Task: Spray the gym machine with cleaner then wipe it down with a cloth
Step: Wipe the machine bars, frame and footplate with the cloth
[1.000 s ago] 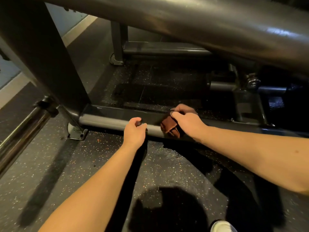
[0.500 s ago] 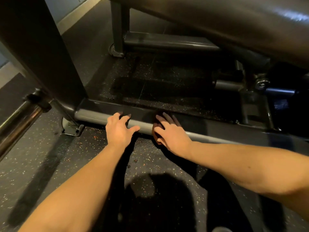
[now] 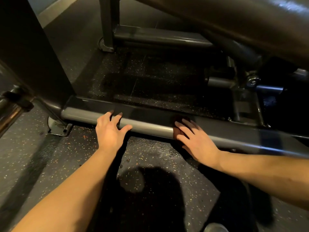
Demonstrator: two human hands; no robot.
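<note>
The left hand and right hand are both lying flat on the gym machine's rounded grey metal base bar.
The left hand is resting with fingers spread and uncurled, holding nothing. The right hand, fingers straight, is pressing a small dark brown cloth against the bar, well apart from the left. The smooth, glossy bar is sitting on black speckled rubber floor.

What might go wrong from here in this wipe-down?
The brown cloth is only pressed under the flat right hand, not gripped, so it may slip off the base rail. The rubber floor beside it looks glossy, perhaps wet: a slip risk. The thick frame tube overhead is close; rising might mean a bump.
</note>
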